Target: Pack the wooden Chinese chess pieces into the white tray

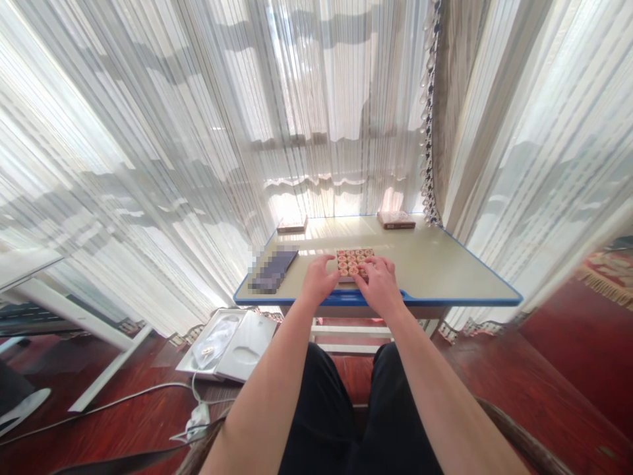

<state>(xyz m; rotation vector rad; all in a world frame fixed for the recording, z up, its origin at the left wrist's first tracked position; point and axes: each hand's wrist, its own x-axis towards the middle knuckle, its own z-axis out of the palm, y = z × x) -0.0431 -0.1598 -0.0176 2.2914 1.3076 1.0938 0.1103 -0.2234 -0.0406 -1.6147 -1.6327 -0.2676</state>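
Note:
A small box of round wooden discs lies on a pale desk with a blue rim, near its front edge. My left hand rests at the box's left side, fingers curled against its edge. My right hand lies over the box's front right corner, its fingertips on the discs. The fingers of both hands are bent and pressed to the box. Both forearms reach out over my dark trousers.
A dark flat object lies at the desk's left. Two flat brown boxes sit at the back, one on the left, one on the right. Sheer curtains hang all round. An open white case and cables lie on the red floor at the left.

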